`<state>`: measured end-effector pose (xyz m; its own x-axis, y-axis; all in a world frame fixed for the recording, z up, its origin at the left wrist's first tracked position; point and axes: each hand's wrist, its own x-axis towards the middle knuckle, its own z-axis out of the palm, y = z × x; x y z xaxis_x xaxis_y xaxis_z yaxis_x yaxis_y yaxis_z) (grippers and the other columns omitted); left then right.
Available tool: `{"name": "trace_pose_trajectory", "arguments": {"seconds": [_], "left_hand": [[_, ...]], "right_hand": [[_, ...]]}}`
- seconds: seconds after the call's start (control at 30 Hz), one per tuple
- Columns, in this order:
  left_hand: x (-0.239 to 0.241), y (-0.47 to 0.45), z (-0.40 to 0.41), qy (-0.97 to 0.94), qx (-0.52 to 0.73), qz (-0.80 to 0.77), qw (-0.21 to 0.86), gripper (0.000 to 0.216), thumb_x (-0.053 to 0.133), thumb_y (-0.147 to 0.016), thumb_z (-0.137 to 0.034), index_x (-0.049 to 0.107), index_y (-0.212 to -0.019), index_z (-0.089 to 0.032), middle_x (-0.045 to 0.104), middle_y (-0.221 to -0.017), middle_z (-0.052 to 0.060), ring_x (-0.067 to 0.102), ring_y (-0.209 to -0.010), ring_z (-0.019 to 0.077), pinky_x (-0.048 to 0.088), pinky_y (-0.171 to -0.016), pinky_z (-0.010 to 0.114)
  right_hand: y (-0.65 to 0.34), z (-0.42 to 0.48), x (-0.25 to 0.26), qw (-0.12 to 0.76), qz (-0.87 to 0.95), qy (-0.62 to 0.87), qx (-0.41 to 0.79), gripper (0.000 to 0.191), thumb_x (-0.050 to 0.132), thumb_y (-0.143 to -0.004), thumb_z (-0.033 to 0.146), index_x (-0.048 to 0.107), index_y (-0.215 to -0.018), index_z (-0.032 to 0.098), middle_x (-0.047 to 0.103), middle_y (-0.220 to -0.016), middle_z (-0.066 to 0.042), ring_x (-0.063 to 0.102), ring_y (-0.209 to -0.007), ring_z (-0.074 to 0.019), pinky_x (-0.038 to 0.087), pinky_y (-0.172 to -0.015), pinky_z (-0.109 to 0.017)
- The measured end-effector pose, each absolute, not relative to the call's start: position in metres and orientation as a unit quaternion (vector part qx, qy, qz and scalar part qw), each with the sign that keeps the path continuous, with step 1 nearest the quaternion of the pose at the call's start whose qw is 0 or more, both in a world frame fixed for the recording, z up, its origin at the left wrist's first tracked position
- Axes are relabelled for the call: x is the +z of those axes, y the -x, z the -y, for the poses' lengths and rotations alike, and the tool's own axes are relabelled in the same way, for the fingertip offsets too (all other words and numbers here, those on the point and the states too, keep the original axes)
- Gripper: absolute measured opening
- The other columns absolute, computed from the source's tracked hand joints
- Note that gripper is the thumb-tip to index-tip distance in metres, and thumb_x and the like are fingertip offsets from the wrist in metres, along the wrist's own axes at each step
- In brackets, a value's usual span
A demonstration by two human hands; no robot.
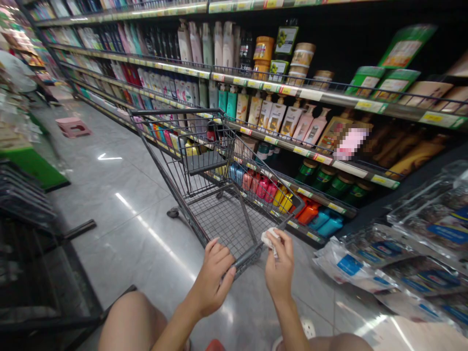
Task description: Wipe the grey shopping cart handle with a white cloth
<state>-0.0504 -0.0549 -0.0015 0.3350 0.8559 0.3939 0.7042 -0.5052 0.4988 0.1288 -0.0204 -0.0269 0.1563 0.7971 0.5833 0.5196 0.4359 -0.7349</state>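
A grey wire shopping cart (204, 165) stands in a shop aisle in front of me, its basket bare. My left hand (214, 275) is wrapped round the cart's handle bar (245, 258) at its left end. My right hand (280, 265) is just right of the bar, fingers pinched on a small crumpled white paper (269, 238). Both my bare knees show at the bottom of the view.
Shelves of shampoo bottles and jars (278, 117) run along the right of the aisle. Plastic-wrapped packs (402, 253) lie stacked low at the right. A pink stool (73, 126) sits far down the grey tiled floor. Dark racks (25, 234) stand at the left.
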Motion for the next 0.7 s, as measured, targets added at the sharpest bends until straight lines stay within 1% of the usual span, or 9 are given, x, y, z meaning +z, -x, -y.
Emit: {"name": "trace_pose_trajectory", "arguments": {"seconds": [0.17,0.33,0.47,0.57,0.7], "left_hand": [[-0.002,0.052,0.054,-0.811,0.303,-0.485,0.126,0.026,0.03,-0.091,-0.024,0.049,-0.073,-0.02,0.045,-0.07,-0.001,0.043,-0.075,0.0149,0.027,-0.102,0.045],[-0.006,0.052,0.053,-0.807,0.307,-0.489,0.12,0.028,0.028,-0.092,-0.025,0.049,-0.075,-0.02,0.045,-0.07,-0.001,0.043,-0.074,0.015,0.024,-0.105,0.047],[-0.006,0.049,0.054,-0.801,0.317,-0.496,0.11,0.027,0.028,-0.092,-0.024,0.048,-0.074,-0.021,0.044,-0.07,-0.002,0.043,-0.074,0.0151,0.024,-0.105,0.048],[-0.002,0.046,0.055,-0.798,0.315,-0.505,0.096,0.025,0.029,-0.091,-0.024,0.046,-0.073,-0.021,0.044,-0.07,-0.002,0.043,-0.075,0.0154,0.025,-0.104,0.049],[0.002,0.044,0.056,-0.8,0.311,-0.507,0.077,0.025,0.029,-0.091,-0.023,0.045,-0.072,-0.02,0.045,-0.07,-0.002,0.044,-0.075,0.0158,0.026,-0.103,0.049]], "right_hand": [[-0.153,-0.015,-0.031,0.579,0.61,0.536,0.079,0.044,0.037,-0.076,0.006,0.066,-0.106,0.02,0.053,-0.113,-0.01,0.052,-0.108,-0.0212,0.044,-0.094,-0.044],[-0.167,-0.036,-0.031,0.592,0.574,0.562,0.062,0.039,0.038,-0.077,0.01,0.066,-0.103,0.019,0.052,-0.108,-0.01,0.053,-0.106,-0.0208,0.043,-0.095,-0.042],[-0.155,-0.031,-0.038,0.621,0.501,0.593,0.11,0.032,0.044,-0.078,0.019,0.062,-0.105,0.015,0.055,-0.103,-0.011,0.055,-0.099,-0.0214,0.043,-0.09,-0.039],[-0.137,-0.019,-0.048,0.642,0.441,0.603,0.17,0.027,0.048,-0.079,0.025,0.058,-0.101,0.014,0.057,-0.096,-0.009,0.055,-0.093,-0.021,0.044,-0.086,-0.038],[-0.111,0.003,-0.054,0.656,0.413,0.594,0.215,0.02,0.047,-0.079,0.022,0.056,-0.096,0.017,0.057,-0.094,-0.006,0.055,-0.092,-0.0196,0.042,-0.087,-0.035]]}}
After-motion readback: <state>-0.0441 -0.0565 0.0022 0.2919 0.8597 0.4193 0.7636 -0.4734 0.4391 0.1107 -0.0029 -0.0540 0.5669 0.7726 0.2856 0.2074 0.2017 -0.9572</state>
